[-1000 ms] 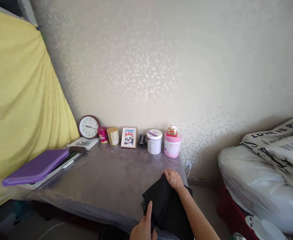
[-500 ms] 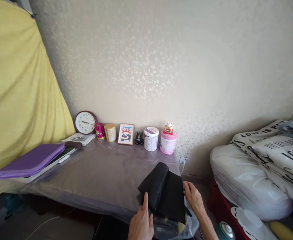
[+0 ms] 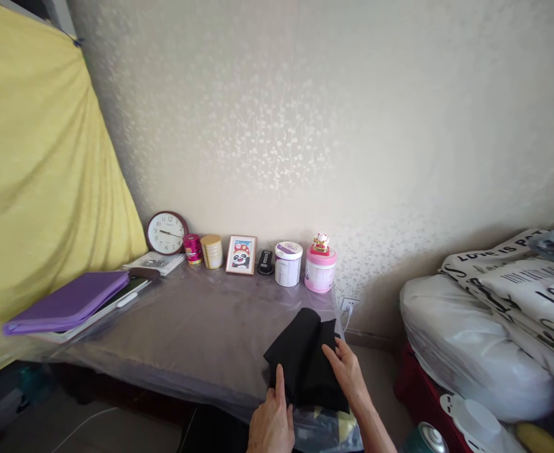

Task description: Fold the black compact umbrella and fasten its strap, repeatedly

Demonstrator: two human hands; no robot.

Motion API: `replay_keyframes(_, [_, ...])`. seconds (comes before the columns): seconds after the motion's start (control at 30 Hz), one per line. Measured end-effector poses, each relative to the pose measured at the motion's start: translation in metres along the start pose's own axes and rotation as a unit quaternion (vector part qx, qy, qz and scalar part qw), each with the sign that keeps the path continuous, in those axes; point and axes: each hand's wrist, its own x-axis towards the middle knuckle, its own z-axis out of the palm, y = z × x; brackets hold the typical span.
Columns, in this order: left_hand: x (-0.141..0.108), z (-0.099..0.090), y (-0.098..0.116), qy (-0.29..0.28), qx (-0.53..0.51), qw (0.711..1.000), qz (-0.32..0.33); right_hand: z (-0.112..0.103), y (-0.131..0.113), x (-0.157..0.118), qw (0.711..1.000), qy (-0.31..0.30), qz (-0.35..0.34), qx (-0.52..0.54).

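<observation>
A folded piece of black cloth [image 3: 293, 346], smooth with a rounded fold along its left part, lies on the near right corner of the table [image 3: 201, 327]. My left hand [image 3: 274, 415] grips its near left edge, index finger stretched along the top and the other fingers curled. On the right side, my right hand [image 3: 345, 368] holds the cloth's right flap [image 3: 322, 377] between thumb and fingers, bending it inward. Clear plastic sheeting [image 3: 327, 431] with yellow patches shows below the cloth.
Along the wall stand a clock [image 3: 167, 233], a picture frame [image 3: 242, 255], two tubs, one white [image 3: 288, 267] and one pink [image 3: 319, 274], and smaller items. Purple folders [image 3: 69, 302] lie at left. Bulky bedding in plastic [image 3: 466, 340] and a spray can [image 3: 428, 437] are at right.
My right hand has moved left and over the cloth, taking the right flap inward toward the middle fold. My left hand keeps its grip. The whole view has shifted slightly.
</observation>
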Motion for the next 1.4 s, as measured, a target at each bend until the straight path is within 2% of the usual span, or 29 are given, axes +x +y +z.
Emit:
replay_keyframes(0.17, [-0.004, -0.007, 0.007, -0.009, 0.005, 1.000, -0.011, 0.031, -0.024, 0.010, 0.998, -0.036, -0.048, -0.024])
replay_keyframes(0.27, [-0.003, -0.008, 0.009, -0.019, 0.009, 1.000, -0.012, 0.051, -0.025, 0.017, 0.995, -0.055, -0.058, -0.063])
replay_keyframes(0.43, [-0.001, -0.009, 0.008, -0.033, 0.011, 0.999, -0.012, 0.071, -0.021, 0.024, 0.990, -0.094, -0.031, -0.100])
replay_keyframes(0.57, [-0.001, -0.014, 0.007, -0.038, 0.013, 0.999, -0.013, 0.073, -0.028, 0.021, 0.982, -0.110, -0.024, -0.151])
replay_keyframes(0.7, [-0.003, -0.015, 0.005, -0.038, 0.018, 0.999, -0.009, 0.071, -0.037, 0.017, 0.975, -0.125, -0.045, -0.179])
replay_keyframes(0.87, [-0.006, -0.008, -0.003, 0.000, 0.012, 1.000, -0.003, 0.070, -0.041, 0.014, 0.974, -0.163, -0.070, -0.141])
replay_keyframes(1.0, [-0.007, -0.015, -0.003, 0.007, 0.034, 0.999, 0.032, 0.070, -0.039, 0.011, 0.973, -0.187, -0.095, -0.099])
replay_keyframes(1.17, [0.001, -0.025, 0.005, 0.011, 0.082, 0.997, 0.008, 0.069, -0.038, 0.006, 0.968, -0.183, -0.127, -0.117])
replay_keyframes(1.27, [0.008, -0.022, 0.007, 0.020, 0.086, 0.996, -0.003, 0.070, -0.037, 0.004, 0.965, -0.175, -0.148, -0.128])
replay_keyframes(1.4, [0.012, -0.015, 0.004, -0.009, 0.064, 0.998, 0.002, 0.068, -0.035, -0.006, 0.955, -0.172, -0.200, -0.136])
